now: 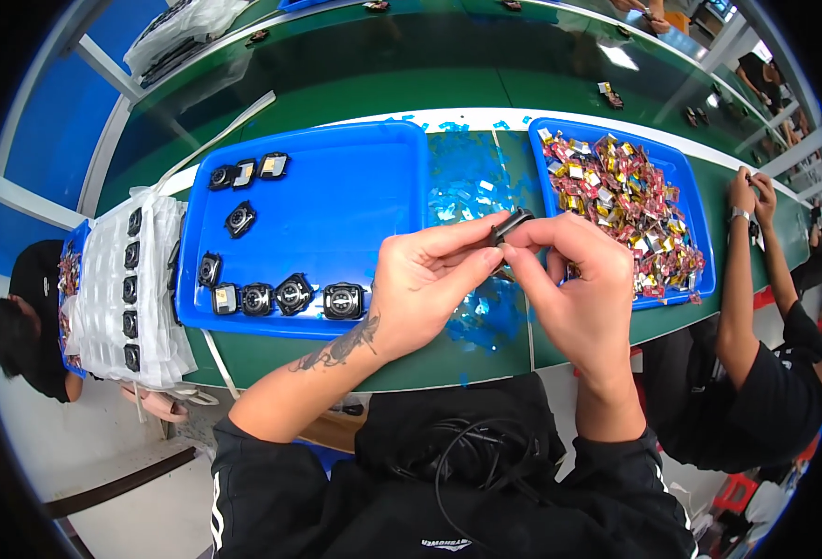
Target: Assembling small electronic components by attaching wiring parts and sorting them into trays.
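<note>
A small black watch case (512,224) is tilted nearly edge-on between my hands, above the gap between two blue trays. My left hand (425,284) pinches it between thumb and fingers from the left. From the right, the thumb and forefinger of my right hand (579,279) close on its lower side; my fingers hide part of it. In the left blue tray (327,168), several similar black watch cases lie along the left and near sides, among them one with a round back (344,301) beside my left wrist.
At right, a blue tray (705,228) holds a heap of small red, yellow and white parts (616,196). Blue film scraps (472,177) litter the green bench between the trays. White plastic trays (103,289) with black cases are stacked left. Co-workers sit on both sides.
</note>
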{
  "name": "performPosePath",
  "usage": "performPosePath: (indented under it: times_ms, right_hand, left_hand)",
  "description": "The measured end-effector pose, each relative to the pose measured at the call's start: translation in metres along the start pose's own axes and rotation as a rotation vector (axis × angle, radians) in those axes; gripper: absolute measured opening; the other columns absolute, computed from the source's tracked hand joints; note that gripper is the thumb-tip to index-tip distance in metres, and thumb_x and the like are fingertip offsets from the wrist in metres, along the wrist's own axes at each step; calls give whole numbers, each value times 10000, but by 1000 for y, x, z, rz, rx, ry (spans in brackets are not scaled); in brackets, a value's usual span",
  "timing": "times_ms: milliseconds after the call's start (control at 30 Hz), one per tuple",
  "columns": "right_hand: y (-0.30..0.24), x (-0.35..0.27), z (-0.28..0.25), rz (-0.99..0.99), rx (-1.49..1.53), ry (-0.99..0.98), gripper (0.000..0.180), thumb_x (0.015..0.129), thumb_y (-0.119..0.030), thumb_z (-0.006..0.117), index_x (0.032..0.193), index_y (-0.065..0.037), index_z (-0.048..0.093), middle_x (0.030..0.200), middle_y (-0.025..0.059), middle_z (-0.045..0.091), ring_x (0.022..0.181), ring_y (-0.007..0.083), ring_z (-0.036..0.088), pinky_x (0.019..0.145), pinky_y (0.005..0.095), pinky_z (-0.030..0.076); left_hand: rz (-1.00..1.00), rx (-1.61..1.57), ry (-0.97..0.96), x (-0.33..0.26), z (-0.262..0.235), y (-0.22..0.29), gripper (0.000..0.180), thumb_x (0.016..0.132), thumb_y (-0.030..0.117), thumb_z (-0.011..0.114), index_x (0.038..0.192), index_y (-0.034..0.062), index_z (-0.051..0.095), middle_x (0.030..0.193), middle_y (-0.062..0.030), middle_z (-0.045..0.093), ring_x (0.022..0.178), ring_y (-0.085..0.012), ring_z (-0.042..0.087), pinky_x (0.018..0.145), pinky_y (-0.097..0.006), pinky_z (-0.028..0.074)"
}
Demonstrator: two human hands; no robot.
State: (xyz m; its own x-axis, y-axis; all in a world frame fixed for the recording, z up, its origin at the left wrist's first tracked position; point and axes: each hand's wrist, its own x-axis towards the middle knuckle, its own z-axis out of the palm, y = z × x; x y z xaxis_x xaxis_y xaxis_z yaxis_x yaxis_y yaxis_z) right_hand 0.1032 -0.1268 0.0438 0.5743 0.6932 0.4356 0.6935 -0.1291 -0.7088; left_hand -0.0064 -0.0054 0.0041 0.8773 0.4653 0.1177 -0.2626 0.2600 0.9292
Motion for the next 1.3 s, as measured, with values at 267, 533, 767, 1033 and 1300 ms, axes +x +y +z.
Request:
performPosePath:
  times_ms: [267,533,767,1033,1300]
  right_hand:
    - [-1,-3,2,-62,-42,71,144,689,0,761,777,-45,657,712,58,593,528,174,526,465,297,413]
    - [5,2,1,-66,58,100,301,658,13,779,778,-33,508,733,55,462,613,160,470,535,274,394]
    - [18,-23,22,424,818,46,496,762,-13,743,1171,-37,464,1060,54,525,874,111,555,702,223,507]
    - [8,-32,33,554,890,-85,202,783,-8,744,922,-22,599,905,66,606,825,98,596,695,219,523]
    - [-1,-25,7,-308,-181,294,301,587,76,685,847,-75,671,784,66,515,677,246,544,577,344,428]
  left_hand:
    - [12,48,-13,-2,2,1,329,911,-20,597,1237,-67,579,1165,-150,644,1040,-163,620,902,-284,525]
    - [-26,56,-50,0,-5,1,313,930,6,569,1229,-87,569,1129,-173,658,997,-186,652,875,-299,546]
    - [-63,-344,28,8,-2,3,312,956,69,547,1248,-40,532,1133,-158,650,989,-204,658,870,-338,555]
    - [202,-52,132,2,1,12,315,895,-55,574,1205,2,588,1113,-141,655,993,-181,652,831,-278,537]
    - [630,791,-76,8,-8,25,318,784,-102,615,1080,-6,678,1134,-169,647,964,-267,680,785,-311,567]
